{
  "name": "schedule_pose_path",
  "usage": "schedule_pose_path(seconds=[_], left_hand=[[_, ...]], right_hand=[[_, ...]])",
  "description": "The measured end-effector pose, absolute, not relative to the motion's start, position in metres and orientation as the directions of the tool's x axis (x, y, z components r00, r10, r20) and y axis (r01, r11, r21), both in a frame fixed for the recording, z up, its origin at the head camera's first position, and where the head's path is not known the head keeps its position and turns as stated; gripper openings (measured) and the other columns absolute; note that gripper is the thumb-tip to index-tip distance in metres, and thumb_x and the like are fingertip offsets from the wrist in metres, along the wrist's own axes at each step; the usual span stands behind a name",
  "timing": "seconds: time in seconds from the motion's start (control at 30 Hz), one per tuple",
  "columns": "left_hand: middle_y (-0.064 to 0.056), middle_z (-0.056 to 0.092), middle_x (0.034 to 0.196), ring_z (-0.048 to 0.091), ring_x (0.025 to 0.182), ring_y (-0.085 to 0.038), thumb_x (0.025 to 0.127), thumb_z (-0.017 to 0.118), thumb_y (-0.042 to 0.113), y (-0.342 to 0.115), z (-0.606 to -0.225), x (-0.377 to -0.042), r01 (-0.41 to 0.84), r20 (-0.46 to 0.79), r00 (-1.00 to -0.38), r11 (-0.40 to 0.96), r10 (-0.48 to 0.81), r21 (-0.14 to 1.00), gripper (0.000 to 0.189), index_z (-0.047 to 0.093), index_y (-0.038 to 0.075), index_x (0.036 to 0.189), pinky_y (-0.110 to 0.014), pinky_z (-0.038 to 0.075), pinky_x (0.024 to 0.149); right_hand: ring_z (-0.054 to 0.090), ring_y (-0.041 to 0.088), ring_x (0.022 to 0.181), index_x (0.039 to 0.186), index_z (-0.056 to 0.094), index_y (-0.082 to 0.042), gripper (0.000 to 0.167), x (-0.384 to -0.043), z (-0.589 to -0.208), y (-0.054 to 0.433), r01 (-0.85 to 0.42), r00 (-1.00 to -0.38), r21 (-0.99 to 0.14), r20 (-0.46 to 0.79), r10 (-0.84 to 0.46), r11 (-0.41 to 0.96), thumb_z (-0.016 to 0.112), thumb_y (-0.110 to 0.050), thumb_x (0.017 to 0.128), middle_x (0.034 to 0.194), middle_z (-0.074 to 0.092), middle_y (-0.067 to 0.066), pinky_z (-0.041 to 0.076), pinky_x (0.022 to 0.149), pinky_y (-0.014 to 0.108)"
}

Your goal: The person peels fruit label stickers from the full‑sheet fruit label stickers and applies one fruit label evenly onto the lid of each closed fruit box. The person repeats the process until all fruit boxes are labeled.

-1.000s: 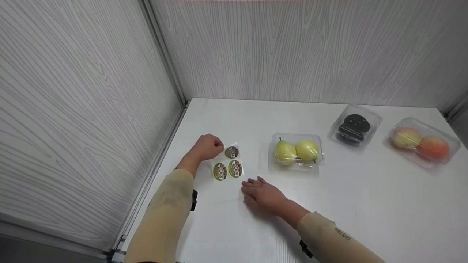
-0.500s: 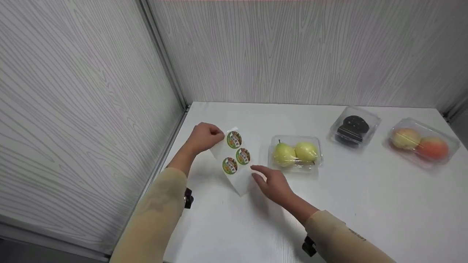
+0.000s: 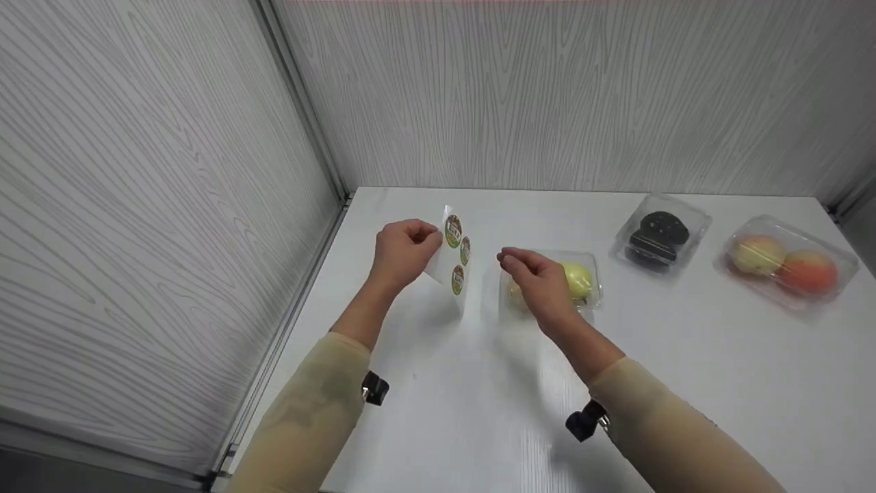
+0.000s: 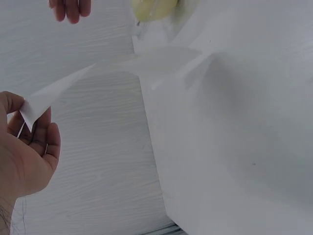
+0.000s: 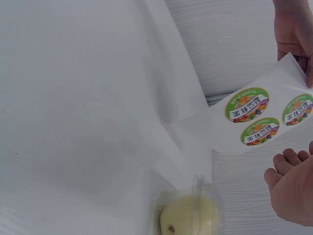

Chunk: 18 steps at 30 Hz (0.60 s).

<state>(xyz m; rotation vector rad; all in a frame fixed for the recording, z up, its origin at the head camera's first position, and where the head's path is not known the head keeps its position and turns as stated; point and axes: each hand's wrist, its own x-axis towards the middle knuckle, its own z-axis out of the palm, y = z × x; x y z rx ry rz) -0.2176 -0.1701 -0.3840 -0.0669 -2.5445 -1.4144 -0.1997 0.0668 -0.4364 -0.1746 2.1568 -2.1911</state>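
Observation:
My left hand (image 3: 402,253) pinches a white sheet of stickers (image 3: 445,263) by its corner, thumb against fingers, as the left wrist view also shows. The sheet hangs in the air, tilted, above the white table. Three oval fruit labels (image 5: 260,131) in green, orange and white show on its face in the right wrist view. My right hand (image 3: 545,293) hovers to the right of the sheet, apart from it, with relaxed, slightly bent fingers and nothing visible in them. Beneath it, a clear clamshell box (image 3: 597,291) holds two yellow-green pears (image 3: 578,281), one mostly hidden by the hand.
Toward the back right stand a clear box (image 3: 699,212) with dark, sliced-looking pieces (image 3: 660,233) and another clear box (image 3: 845,263) with two peach-like fruits (image 3: 807,271). Grey wood-grain panels (image 3: 547,96) bound the white table (image 3: 465,411) at the back and left.
My left hand has lifted the sticker sheet off the table and turned it more edge-on. My right hand has risen from the tabletop and moved forward and right, over the pear box.

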Motion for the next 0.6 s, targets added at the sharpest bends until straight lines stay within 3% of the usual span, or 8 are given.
schedule_pose_path(seconds=[0.27, 0.6], left_hand=[[-0.001, 0.076, 0.093, 0.068, 0.088, -0.016, 0.100, 0.070, 0.016, -0.143, -0.406, -0.208, 0.164, 0.209, -0.977, 0.503, -0.034, 0.849, 0.015, 0.082, 0.009, 0.104, -0.030, 0.058, 0.078], [0.002, 0.077, 0.093, 0.068, 0.090, -0.015, 0.100, 0.071, 0.016, -0.116, -0.417, -0.205, 0.179, 0.177, -0.983, 0.453, 0.048, 0.873, 0.013, 0.082, 0.010, 0.102, -0.032, 0.057, 0.083]], right_hand=[[0.062, 0.028, 0.134, 0.140, 0.065, 0.002, 0.036, -0.202, -0.432, 0.067, -0.017, -0.989, -0.999, 0.024, -0.148, -0.049, 0.059, -0.017, 0.110, 0.141, 0.066, 0.016, 0.046, 0.114, 0.035], [0.064, 0.029, 0.132, 0.136, 0.067, 0.006, 0.033, -0.203, -0.437, 0.072, -0.020, -0.992, -0.997, 0.028, -0.119, -0.070, 0.060, -0.012, 0.109, 0.138, 0.068, 0.018, 0.045, 0.115, 0.040]])
